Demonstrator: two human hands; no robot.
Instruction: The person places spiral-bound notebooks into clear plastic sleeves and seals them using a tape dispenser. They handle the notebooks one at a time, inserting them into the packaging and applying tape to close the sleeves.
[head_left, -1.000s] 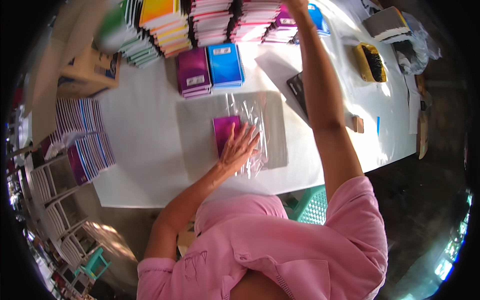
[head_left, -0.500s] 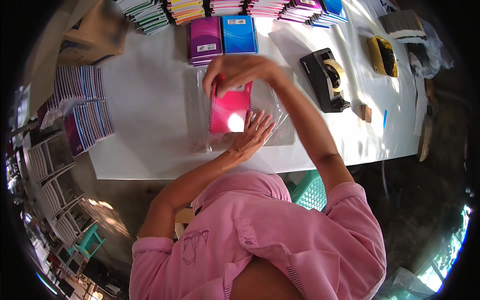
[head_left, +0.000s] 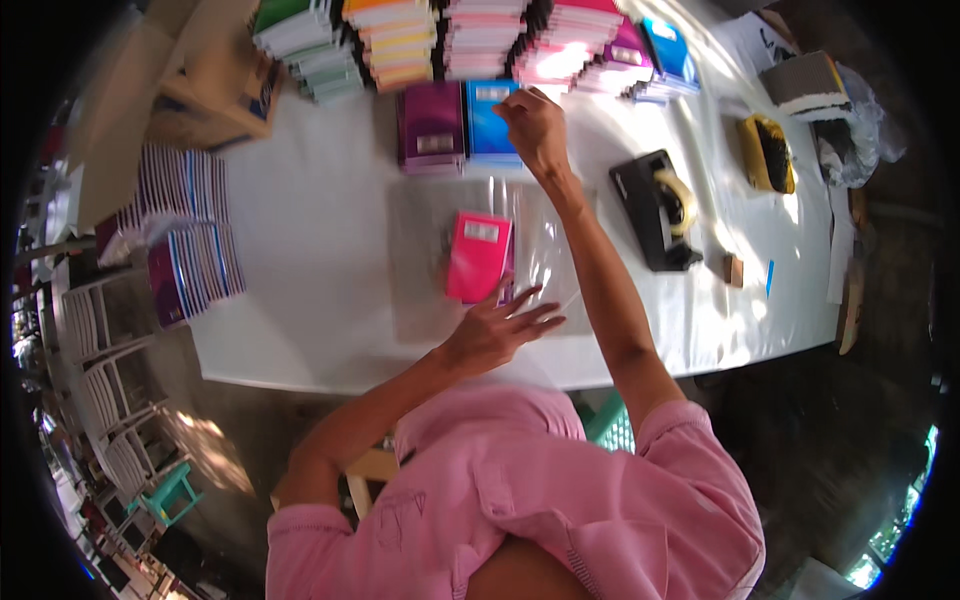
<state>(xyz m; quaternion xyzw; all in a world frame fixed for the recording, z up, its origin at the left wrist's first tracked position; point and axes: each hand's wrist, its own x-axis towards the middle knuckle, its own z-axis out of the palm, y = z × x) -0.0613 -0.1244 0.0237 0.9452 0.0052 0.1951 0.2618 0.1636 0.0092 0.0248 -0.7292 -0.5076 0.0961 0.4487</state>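
Note:
A bright pink notebook (head_left: 480, 262) with a white label lies on a clear plastic sheet or bag (head_left: 418, 300) in the middle of the table. A purple edge shows beneath its lower right side. My left hand (head_left: 492, 328) is open by the notebook's lower right corner, fingers spread over the plastic. Farther off, my right hand (head_left: 537, 130) hangs at the right edge of a blue notebook (head_left: 487, 125). Its fingers are curled together; anything between them is hidden, and I cannot tell whether it touches the notebook. Purple notebooks (head_left: 430, 120) are stacked beside the blue one.
Tall notebook stacks (head_left: 402, 45) line the far edge. More spiral notebooks (head_left: 195, 260) and a cardboard box (head_left: 215, 105) stand at the left. To the right are a black tape dispenser (head_left: 645, 215), a yellow container (head_left: 768, 155), a small wooden block (head_left: 734, 270) and a blue strip (head_left: 770, 277).
My right hand has left the pink notebook and moved away to the blue one. The pink notebook now lies flat. My left hand has drawn slightly back from it, fingers spread.

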